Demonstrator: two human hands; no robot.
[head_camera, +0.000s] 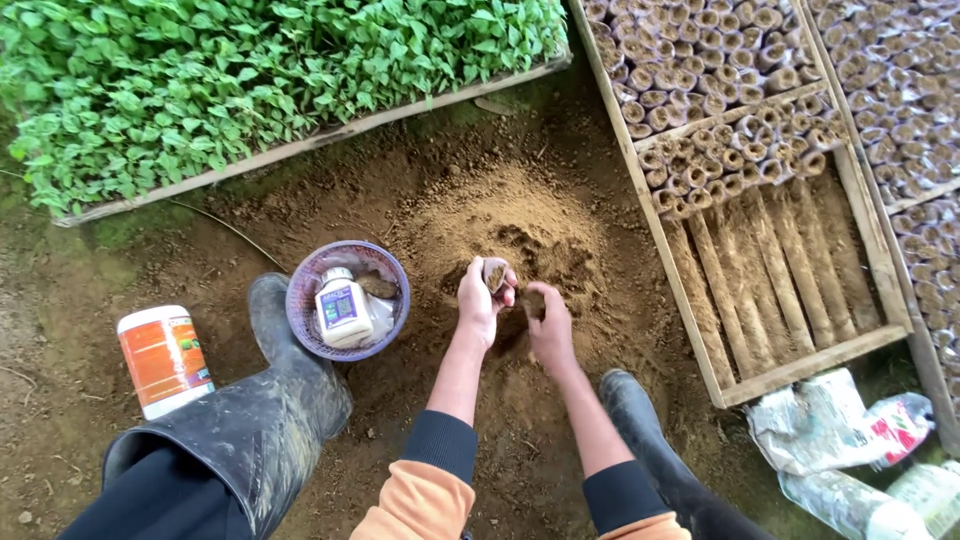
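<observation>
Left hand (478, 300) is closed around a small paper seedling pot (494, 272), held upright above the soil heap (520, 235), its mouth showing soil inside. Right hand (550, 325) is low on the heap, fingers pinched together in loose soil; whether it holds a pinch cannot be told. Judged step: filling the pot by hand. The next move calls for more soil brought to the narrow mouth without spilling, the pot kept upright.

The soil is dry, fine and crumbly, tan against the darker packed ground. The pot is a small thin-walled cylinder, likely easy to crush. To the right, a wooden frame tray (800, 368) holds rows of similar filled pots at its far end; its near part shows only ridged soil. To the left sit a purple plastic basket (300, 300) holding a white bottle (342, 306), and an orange-labelled canister (164, 360). Rubber boots (275, 400) flank the hands. A bed of green seedlings (250, 70) lies beyond.
</observation>
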